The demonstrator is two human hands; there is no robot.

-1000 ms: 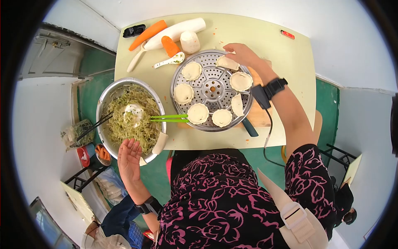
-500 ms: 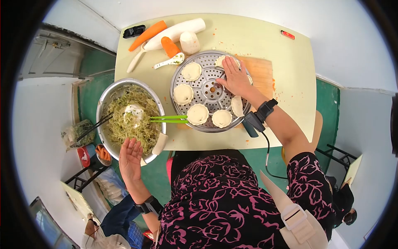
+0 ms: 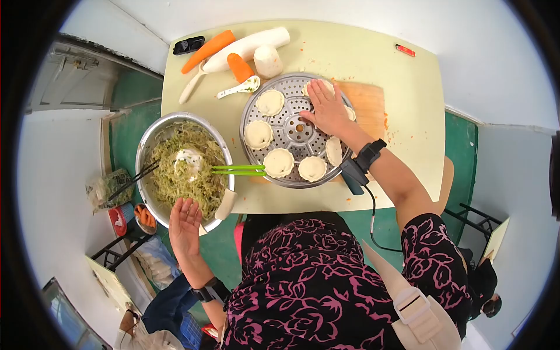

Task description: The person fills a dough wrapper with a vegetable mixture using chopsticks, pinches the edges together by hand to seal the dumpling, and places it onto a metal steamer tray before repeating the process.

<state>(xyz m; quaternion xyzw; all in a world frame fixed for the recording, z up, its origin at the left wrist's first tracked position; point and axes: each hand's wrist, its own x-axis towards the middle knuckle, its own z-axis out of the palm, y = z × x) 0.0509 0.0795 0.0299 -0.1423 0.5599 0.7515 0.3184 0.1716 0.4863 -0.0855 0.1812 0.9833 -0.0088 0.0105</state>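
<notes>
My right hand (image 3: 328,108) lies flat over the far side of a round metal steamer rack (image 3: 284,123), fingers stretched. Its fingertips rest on or just over a dumpling (image 3: 305,88), which they partly cover. Several more pale round dumplings (image 3: 258,135) with crimped edges ring the rack. Palm up and empty, my left hand (image 3: 185,224) is open at the near rim of a metal bowl (image 3: 142,169). Shredded green filling (image 3: 172,140) with a white lump on top fills that bowl. Green chopsticks (image 3: 239,170) reach from the filling toward the rack.
A wooden board (image 3: 367,108) sits partly under the rack. Behind are a long white radish (image 3: 251,45), a cut radish piece (image 3: 268,61), carrots (image 3: 208,51), a peeler (image 3: 191,86) and a white spoon (image 3: 240,87). A red lighter (image 3: 405,51) lies far right. Other people are at both lower sides.
My right hand has shifted slightly left over the same dumpling, fingers still stretched. My left hand stays almost where it was, beside the bowl.
</notes>
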